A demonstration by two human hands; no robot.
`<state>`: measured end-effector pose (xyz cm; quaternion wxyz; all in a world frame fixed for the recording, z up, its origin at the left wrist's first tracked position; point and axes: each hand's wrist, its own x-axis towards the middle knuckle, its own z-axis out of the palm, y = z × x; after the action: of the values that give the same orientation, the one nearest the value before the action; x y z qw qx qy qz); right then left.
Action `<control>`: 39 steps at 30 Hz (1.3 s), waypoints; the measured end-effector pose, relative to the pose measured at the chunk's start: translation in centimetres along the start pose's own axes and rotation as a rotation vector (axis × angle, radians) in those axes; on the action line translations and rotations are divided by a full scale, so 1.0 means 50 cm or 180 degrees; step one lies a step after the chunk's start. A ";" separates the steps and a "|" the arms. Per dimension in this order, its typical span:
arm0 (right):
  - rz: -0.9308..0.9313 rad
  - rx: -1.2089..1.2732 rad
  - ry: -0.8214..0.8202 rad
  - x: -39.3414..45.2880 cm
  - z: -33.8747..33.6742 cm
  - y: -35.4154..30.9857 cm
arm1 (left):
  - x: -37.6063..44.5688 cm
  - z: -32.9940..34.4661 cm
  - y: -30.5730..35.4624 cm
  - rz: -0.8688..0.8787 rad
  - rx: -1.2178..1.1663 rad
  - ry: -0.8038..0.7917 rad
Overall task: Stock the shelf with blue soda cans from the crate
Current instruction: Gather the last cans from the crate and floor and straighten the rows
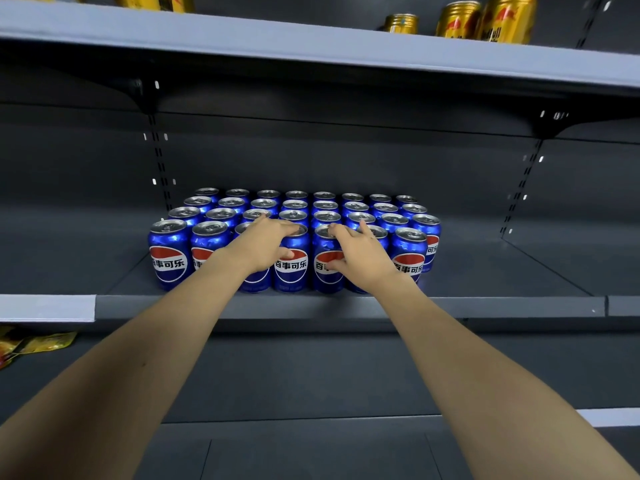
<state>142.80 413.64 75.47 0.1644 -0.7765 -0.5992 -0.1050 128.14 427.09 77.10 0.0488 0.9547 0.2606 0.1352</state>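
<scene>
Several rows of blue soda cans stand upright in a tight block on the dark middle shelf. My left hand lies over the front row. Its fingers reach across the lid of a middle front can and its thumb presses that can's label. My right hand mirrors it on the neighbouring front can, with fingers on the lid and the thumb on the label. Each hand hides most of the can behind its palm. No crate is in view.
The upper shelf carries gold cans at the right and hangs low over the blue cans. Bare shelf floor lies left and right of the block. A yellow packet sits on the lower shelf at the far left.
</scene>
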 end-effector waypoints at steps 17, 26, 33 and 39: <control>-0.0156 -0.0821 0.0155 -0.023 -0.053 0.070 | 0.006 -0.009 0.108 0.0184 0.0663 0.0036; 0.0200 -0.0909 0.0009 -0.072 -0.069 0.171 | 0.062 0.024 0.237 0.0437 0.0808 0.0176; 0.0541 -0.0728 -0.0087 -0.095 -0.054 0.208 | 0.080 0.043 0.261 0.0360 0.0672 0.0110; 0.0809 0.0314 -0.0161 -0.115 -0.044 0.213 | 0.078 0.053 0.271 0.0051 0.0624 0.0301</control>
<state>151.65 405.22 74.02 0.1991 -0.8395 -0.5044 -0.0341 138.67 417.35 77.69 -0.0582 0.9495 0.2670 0.1543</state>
